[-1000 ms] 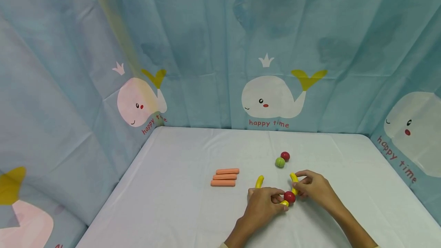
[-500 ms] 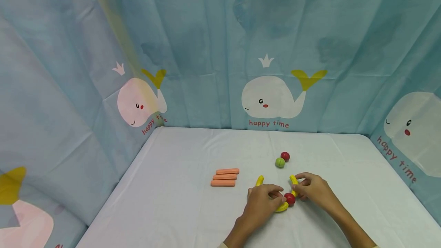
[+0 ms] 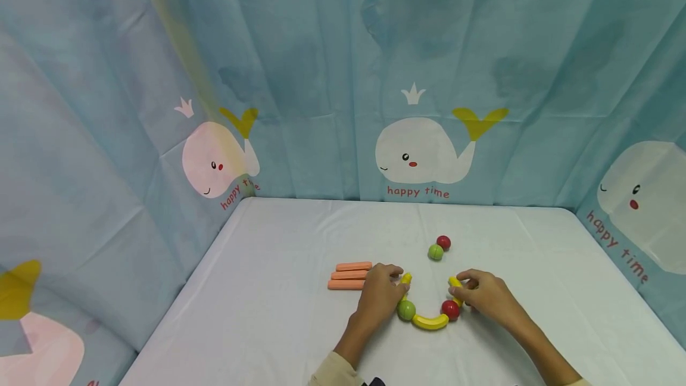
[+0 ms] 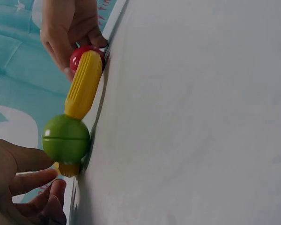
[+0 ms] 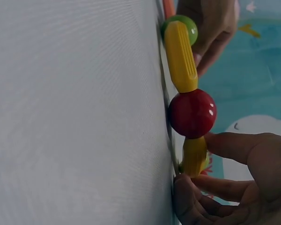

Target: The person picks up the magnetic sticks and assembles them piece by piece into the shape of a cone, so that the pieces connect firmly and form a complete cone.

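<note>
Three yellow toy bananas and two balls lie end to end in a U on the white cloth. My left hand point(image 3: 378, 292) holds the left banana point(image 3: 406, 279) between thumb and fingers, its lower end meeting the green ball point(image 3: 406, 310). In the left wrist view, this ball point(image 4: 66, 138) hides most of that banana. The front banana point(image 3: 431, 322) spans from the green ball to the red ball point(image 3: 451, 310). My right hand point(image 3: 490, 295) pinches the right banana point(image 5: 195, 156) just behind the red ball, thumb on one side and fingers on the other.
Three orange sticks point(image 3: 347, 276) lie side by side left of the U, partly behind my left hand. Farther back, a second red ball point(image 3: 443, 243) and a second green ball point(image 3: 436, 252) sit together. A whale-print curtain point(image 3: 332, 153) encloses the table.
My left hand has left the front banana and moved left and back to the left banana, uncovering the green ball. My right hand stays at its banana, whose upper end has tipped slightly left.
</note>
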Action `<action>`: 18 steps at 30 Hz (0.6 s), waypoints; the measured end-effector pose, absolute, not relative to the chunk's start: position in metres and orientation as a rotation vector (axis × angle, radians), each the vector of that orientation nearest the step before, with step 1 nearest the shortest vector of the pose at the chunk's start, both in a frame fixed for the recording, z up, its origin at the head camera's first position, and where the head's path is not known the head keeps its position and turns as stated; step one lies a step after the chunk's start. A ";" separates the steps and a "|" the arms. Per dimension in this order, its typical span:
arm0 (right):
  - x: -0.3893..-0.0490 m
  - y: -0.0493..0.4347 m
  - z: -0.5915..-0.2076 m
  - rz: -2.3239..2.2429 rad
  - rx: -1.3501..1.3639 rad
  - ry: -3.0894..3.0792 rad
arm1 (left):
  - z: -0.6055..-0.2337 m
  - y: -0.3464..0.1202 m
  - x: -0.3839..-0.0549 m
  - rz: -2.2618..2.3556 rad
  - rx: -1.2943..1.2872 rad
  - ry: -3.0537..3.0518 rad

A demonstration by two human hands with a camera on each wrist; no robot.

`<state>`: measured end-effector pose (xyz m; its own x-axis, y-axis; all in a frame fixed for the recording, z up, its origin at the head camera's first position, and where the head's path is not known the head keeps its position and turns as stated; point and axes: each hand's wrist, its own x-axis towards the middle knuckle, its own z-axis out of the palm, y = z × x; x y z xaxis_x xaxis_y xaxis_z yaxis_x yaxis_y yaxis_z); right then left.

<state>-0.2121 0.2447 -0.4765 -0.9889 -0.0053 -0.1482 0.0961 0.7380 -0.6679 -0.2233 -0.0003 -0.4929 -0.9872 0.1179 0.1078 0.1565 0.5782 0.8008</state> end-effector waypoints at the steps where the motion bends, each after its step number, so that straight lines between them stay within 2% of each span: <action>1: -0.212 0.244 -0.476 -1.074 0.075 2.797 | -0.493 -0.002 -0.226 -1.405 -0.233 -2.768; 8: -0.214 0.242 -0.475 -1.054 0.070 2.823 | -0.494 -0.007 -0.234 -1.479 -0.225 -2.781; 18: -0.220 0.242 -0.475 -1.051 0.007 2.873 | -0.495 -0.007 -0.230 -1.497 -0.250 -2.764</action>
